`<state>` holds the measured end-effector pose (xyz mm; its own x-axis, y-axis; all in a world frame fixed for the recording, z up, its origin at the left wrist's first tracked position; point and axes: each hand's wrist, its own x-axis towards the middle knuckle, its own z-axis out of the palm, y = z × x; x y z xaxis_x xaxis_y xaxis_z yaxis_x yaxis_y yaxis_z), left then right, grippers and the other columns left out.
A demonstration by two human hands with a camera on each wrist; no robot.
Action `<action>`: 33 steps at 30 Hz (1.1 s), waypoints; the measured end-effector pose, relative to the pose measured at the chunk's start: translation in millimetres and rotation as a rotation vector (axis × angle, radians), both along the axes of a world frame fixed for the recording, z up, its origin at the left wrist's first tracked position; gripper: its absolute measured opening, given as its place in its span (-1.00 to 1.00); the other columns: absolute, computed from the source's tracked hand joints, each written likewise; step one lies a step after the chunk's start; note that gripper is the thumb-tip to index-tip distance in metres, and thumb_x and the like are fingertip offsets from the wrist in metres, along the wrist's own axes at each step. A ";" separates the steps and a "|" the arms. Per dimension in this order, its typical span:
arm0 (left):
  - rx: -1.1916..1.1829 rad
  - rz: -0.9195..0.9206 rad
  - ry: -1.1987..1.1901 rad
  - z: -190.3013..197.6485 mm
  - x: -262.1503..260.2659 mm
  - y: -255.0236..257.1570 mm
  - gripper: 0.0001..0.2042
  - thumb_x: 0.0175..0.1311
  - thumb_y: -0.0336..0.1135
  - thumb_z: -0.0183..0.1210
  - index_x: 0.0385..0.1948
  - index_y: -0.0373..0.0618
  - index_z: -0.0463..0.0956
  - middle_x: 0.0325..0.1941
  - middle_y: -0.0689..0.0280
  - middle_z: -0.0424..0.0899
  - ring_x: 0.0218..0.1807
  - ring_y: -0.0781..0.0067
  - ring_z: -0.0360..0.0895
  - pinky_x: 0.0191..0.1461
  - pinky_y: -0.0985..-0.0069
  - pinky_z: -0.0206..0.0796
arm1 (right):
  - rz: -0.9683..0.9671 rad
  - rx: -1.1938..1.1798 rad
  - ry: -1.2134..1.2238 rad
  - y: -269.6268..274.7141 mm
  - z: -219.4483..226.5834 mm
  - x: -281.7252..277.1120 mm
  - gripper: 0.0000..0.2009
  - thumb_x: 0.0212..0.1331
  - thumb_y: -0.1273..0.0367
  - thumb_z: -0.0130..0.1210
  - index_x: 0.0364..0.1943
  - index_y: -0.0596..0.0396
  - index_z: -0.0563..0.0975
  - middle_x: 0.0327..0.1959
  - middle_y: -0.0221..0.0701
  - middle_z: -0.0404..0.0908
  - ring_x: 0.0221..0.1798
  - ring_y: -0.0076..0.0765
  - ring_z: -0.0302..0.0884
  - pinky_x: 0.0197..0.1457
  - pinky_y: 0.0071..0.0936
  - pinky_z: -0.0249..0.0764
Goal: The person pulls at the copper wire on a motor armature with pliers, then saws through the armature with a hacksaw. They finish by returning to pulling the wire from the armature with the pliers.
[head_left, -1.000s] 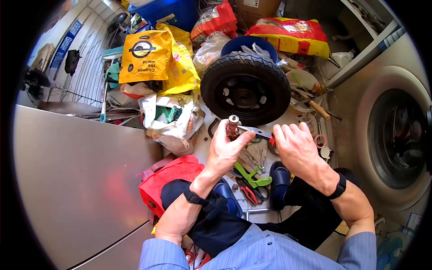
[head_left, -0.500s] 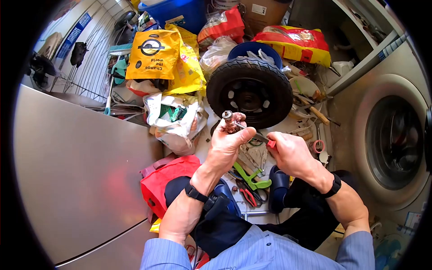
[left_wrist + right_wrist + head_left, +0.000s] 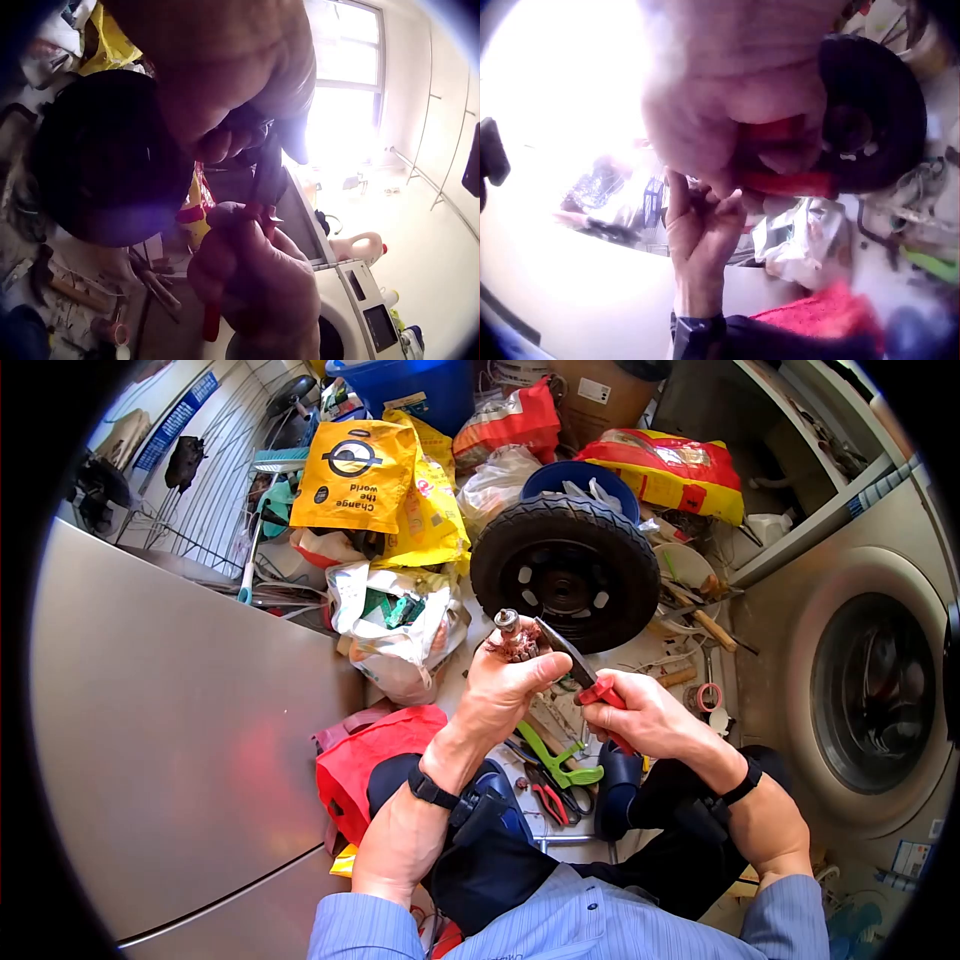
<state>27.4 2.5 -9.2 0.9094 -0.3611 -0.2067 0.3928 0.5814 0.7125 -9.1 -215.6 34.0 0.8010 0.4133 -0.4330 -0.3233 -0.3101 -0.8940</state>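
In the head view, my left hand [image 3: 497, 688] grips a small motor armature [image 3: 513, 644] with frayed, copper-coloured windings and a metal bearing at its upper end. My right hand [image 3: 648, 712] holds red-handled pliers [image 3: 572, 657], their grey jaws slanting up and left, tips beside the armature and close to the left thumb. In the left wrist view the pliers [image 3: 267, 176] run up toward the left hand [image 3: 225, 67], which hides the armature. The red handles [image 3: 799, 184] show beneath the right hand [image 3: 735, 82] in the right wrist view.
A black tyre on a wheel [image 3: 565, 575] lies just beyond the hands. Below, a green-handled tool [image 3: 556, 760] and other red-handled pliers [image 3: 549, 800] lie on the floor. Bags [image 3: 395, 650] crowd the left, a washing machine [image 3: 830, 575] stands right, and a red cloth [image 3: 375, 765] lies near the knee.
The right hand has turned and come slightly lower, so the pliers now point more steeply up and left. The left hand has tilted the armature slightly. The head view has shifted a little.
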 end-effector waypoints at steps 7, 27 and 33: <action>0.075 0.049 -0.073 -13.8 -3.5 2.1 -0.58 0.23 -0.52 0.47 0.08 -0.07 0.52 -0.16 0.43 0.64 -0.18 0.61 0.59 -0.07 0.61 0.48 | 0.178 -0.102 0.045 -8.2 23.8 6.1 -0.84 0.46 0.34 0.16 -0.17 0.18 0.57 -0.42 -0.45 0.66 -0.48 -0.57 0.53 -0.38 -0.49 0.50; 0.537 -0.060 -0.200 -8.4 -2.6 -11.9 -0.64 0.16 -0.38 0.57 -0.15 -0.10 0.51 -0.33 0.55 0.55 -0.31 0.78 0.43 -0.19 0.68 0.35 | 0.288 0.063 0.416 -36.0 17.5 10.1 -0.80 0.52 0.32 0.08 -0.13 0.21 0.57 -0.35 -0.38 0.73 -0.38 -0.51 0.63 -0.28 -0.48 0.58; 0.396 0.009 -0.171 -19.8 -7.9 -14.9 -0.77 0.28 -0.40 0.48 -0.19 -0.07 0.56 -0.29 0.53 0.60 -0.26 0.75 0.48 -0.15 0.67 0.38 | 0.231 0.046 0.349 -29.0 18.7 6.9 -0.82 0.50 0.33 0.08 -0.18 0.19 0.56 -0.41 -0.41 0.68 -0.41 -0.54 0.58 -0.33 -0.49 0.53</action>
<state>19.6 -12.3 -29.0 0.9453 -0.2762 -0.1735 0.2458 0.2533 0.9357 -2.3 -244.6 52.6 0.4936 0.5904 -0.6386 -0.5354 -0.3724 -0.7581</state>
